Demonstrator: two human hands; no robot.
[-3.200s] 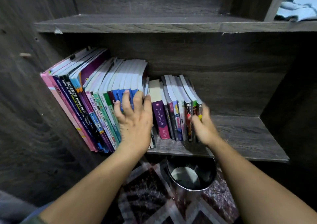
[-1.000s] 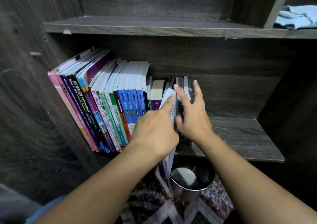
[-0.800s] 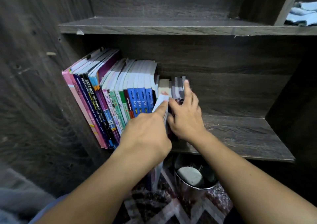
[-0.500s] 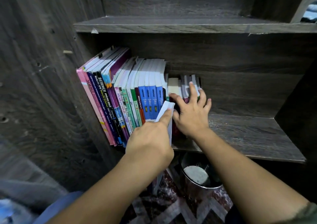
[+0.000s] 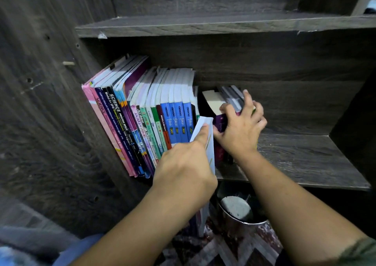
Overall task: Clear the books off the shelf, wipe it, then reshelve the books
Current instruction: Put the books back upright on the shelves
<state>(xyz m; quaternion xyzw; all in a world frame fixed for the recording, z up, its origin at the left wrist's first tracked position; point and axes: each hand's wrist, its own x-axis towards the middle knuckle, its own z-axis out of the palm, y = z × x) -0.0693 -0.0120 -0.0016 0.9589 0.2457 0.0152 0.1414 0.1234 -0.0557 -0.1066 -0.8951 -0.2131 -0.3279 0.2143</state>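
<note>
Row of tall books (image 5: 142, 121) leaned at centre left on the dark wooden shelf (image 5: 301, 159), thin white book (image 5: 205, 135) pinched by the closed left hand (image 5: 183, 172) at centre, small stack of books (image 5: 227, 100) clasped by the right hand (image 5: 240, 131) just right of it, fingers curled over the tops, metal bin (image 5: 240, 210) seen below.

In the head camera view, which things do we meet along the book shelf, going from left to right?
Pink science book → four blue books → thin white book in the left hand → right hand gripping small books → bare shelf board.

Dim scene, light apparently from above-front; deep shadows under the shelf (image 5: 295, 157), corners blurred and wide-angle bent.
</note>
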